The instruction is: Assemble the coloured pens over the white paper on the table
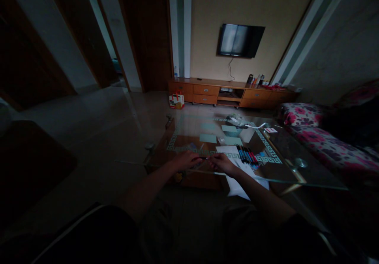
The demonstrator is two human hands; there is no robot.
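Observation:
My left hand [186, 160] and my right hand [221, 163] meet over the near edge of a glass coffee table [284, 169]. Both have their fingers pinched together on a thin pen [204, 158] held between them. It is too dark to see which part of the pen each hand grips. Just right of my right hand lies a row of several pens [247, 154] with blue, red and black caps, resting on white paper [237, 177] that hangs over the table's edge.
Pale green cards [207, 138] and small items lie farther back on the glass. A floral sofa [322, 141] runs along the right. A wooden TV cabinet [231, 93] with a wall television [240, 40] stands at the back, a small box [177, 100] before it.

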